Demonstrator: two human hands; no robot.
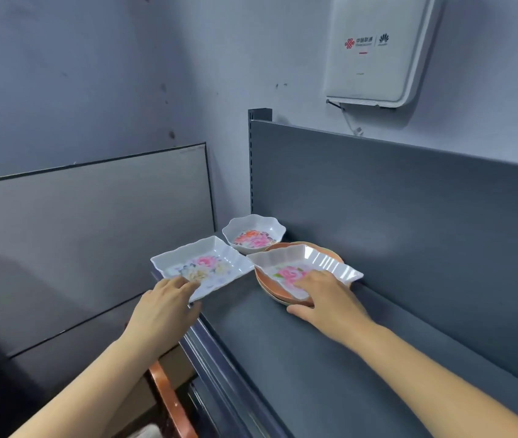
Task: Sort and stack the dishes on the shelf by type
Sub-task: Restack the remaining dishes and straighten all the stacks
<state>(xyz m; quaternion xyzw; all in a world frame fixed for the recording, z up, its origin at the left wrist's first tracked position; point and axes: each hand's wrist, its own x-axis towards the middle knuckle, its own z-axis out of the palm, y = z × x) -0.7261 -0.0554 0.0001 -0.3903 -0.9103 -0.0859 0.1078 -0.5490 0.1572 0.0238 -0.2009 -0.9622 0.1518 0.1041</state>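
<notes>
Left hand (169, 300): was clasped on a square floral dish (207, 263), front-left of the scalloped bowl (254, 233).
Right hand (322, 297): was clasped on a second square dish (306, 260), laid on orange plates (265, 284) front-right of the bowl.

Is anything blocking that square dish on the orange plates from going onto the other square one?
Nothing between the right square dish and the left square dish; the floral bowl sits behind. The left hand grips the latter's corner.
</notes>
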